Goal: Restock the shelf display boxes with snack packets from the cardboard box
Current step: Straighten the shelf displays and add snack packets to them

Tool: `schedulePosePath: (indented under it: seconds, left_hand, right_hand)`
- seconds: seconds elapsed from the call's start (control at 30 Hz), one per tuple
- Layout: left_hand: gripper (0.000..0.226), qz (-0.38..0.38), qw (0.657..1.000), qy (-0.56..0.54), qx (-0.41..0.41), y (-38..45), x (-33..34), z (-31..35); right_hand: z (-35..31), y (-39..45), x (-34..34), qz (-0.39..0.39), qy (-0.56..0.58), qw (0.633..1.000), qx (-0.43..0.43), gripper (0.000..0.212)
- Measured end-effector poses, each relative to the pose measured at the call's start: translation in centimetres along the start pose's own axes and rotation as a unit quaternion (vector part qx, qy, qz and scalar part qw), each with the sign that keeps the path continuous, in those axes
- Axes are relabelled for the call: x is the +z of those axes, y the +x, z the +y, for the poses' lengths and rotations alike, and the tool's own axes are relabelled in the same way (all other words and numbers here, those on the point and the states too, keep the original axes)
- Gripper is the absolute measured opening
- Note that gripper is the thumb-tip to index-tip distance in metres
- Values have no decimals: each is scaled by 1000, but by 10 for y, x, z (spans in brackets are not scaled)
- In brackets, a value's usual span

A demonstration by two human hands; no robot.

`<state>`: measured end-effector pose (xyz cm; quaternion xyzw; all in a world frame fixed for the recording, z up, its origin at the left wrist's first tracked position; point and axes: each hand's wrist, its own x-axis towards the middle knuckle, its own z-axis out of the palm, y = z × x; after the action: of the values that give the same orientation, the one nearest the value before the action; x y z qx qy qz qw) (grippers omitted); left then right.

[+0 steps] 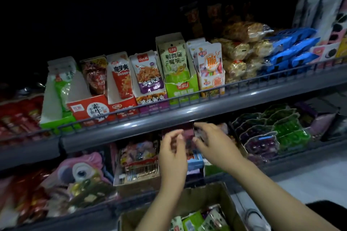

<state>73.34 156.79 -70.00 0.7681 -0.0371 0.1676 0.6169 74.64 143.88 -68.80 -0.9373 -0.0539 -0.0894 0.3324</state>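
Head view: your left hand [173,148] and right hand [212,141] reach under the upper shelf [150,127], curled fingers on a blurred dark packet [187,138]; actual grasp unclear. Cardboard box [204,196] of packets sits below.

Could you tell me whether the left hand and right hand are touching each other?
Apart. The head view shows dark packets between the left hand and the right hand.
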Motion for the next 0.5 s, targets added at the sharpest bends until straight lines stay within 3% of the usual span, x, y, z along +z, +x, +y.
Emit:
schedulePosePath:
  seconds: [0.2, 0.5]
  left_hand:
    - [13, -29, 990, 95, -103, -44, -22, -88]
    - [15, -115, 934, 226, -250, -110, -35, -205]
  right_hand:
    - [20, -38, 69, -119, -8, 991, 63, 46]
    - [98, -105, 180, -275, -29, 945, 173, 39]
